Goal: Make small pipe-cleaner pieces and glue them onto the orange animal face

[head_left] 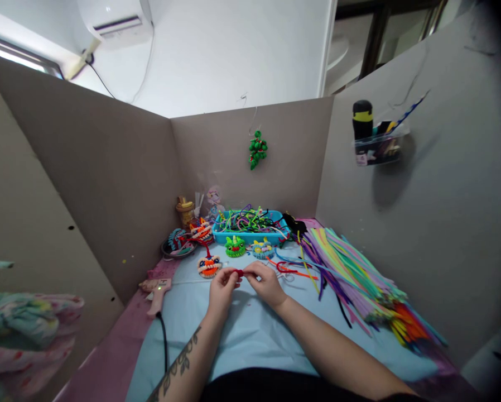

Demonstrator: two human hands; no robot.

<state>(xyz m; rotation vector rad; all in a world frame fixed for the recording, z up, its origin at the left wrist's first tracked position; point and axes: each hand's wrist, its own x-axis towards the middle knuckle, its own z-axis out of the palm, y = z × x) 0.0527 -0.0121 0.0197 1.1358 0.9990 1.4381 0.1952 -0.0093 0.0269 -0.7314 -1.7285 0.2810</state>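
Observation:
My left hand (222, 286) and my right hand (264, 281) meet over the blue cloth, fingertips pinched on a small dark red piece of pipe cleaner (239, 273). Its exact shape is mostly covered by my fingers. Just beyond my left hand lies an orange and white lion-head figure (209, 267) with a red stem on top. Farther back sit a green figure (235, 247) and a blue and yellow one (263, 249). To the right of my right hand are loose red and orange pipe cleaners (290, 269) and what looks like a pair of scissors (284, 276).
A blue basket (250, 237) of tangled pipe cleaners stands at the back. Bundles of coloured pipe cleaners (351, 268) spread along the right. At left lie a pink glue gun (160, 296) with a black cord and a round dish (179, 255). Grey panels (250, 184) enclose the table.

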